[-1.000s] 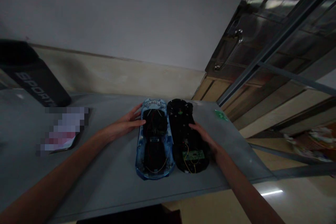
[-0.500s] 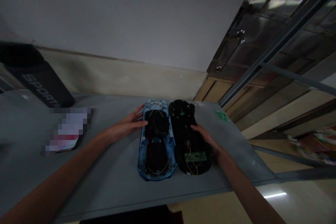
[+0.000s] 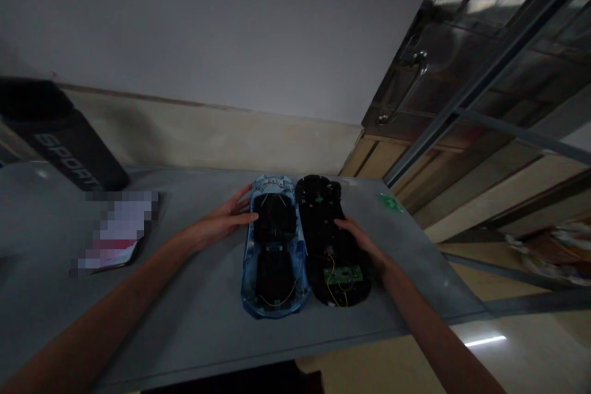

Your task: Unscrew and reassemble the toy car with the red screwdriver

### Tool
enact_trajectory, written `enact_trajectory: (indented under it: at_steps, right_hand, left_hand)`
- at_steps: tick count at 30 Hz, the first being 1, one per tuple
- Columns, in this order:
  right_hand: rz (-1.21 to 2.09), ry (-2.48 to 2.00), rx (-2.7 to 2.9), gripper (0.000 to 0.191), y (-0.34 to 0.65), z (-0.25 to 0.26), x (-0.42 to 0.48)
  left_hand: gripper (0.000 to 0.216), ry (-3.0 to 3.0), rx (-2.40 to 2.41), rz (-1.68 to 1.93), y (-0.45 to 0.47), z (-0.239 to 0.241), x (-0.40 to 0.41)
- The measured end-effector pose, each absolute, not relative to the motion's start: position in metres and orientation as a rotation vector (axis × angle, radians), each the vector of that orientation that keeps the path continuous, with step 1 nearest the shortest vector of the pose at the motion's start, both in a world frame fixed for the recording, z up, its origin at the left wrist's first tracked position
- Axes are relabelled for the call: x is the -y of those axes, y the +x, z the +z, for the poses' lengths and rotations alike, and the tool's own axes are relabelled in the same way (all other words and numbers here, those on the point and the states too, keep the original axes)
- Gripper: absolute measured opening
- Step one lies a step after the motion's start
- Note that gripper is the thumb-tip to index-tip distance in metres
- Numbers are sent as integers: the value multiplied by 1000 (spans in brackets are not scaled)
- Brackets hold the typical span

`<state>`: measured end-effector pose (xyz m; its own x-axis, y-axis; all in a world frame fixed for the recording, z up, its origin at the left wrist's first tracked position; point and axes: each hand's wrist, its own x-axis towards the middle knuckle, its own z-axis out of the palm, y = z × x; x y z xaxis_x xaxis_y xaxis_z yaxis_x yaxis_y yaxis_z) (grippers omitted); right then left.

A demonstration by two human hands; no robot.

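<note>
Two hands flat, fingers spread: left hand point(image 3: 220, 221) touching blue car shell point(image 3: 274, 246), right hand point(image 3: 364, 243) on black chassis point(image 3: 331, 240).

"SPORT" on the black bottle point(image 3: 69, 151)

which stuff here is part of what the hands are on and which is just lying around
In hand:
blue car shell, under the left hand
black chassis, under the right hand

Lying about:
dark bottle
green scrap
flat item, blurred
all on the grey table
</note>
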<state>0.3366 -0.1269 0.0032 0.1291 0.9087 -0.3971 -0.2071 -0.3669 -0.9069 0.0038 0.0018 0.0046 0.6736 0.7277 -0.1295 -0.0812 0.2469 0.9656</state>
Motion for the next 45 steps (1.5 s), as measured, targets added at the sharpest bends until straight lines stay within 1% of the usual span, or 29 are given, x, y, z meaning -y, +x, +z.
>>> enact_trajectory:
  at_steps: [6,12,17,20,23,29,35,45]
  right_hand:
    - [1409,-1435,727,37,335,6,129]
    - [1430,-1417,692,40,334,6,130]
    - [1421,-1404,729,33,335,6,129]
    - [1441,-1375,759,36,335,7,129]
    - [1453,-1387,753,43,335,7,129]
    - [1435,-1438,746,45,335,8,130]
    - [1443,-1416,755,40,335,10,131]
    - [1441,-1356,793,36,334,8,131]
  left_hand:
    - [114,1203,-668,610,4,5,-1]
    - [109,1220,-650,612,4,7,0]
    - [108,1215,-635,621,5,8,1]
    - [114,1212,-632,624,6,8,2]
    - [115,1203,-626,630,7,9,3]
    - [107,1196,-598,643,5,3,1]
    - [110,1217,-569,623,4,-2,-5]
    - [106,1207,-576,630,5,6,2]
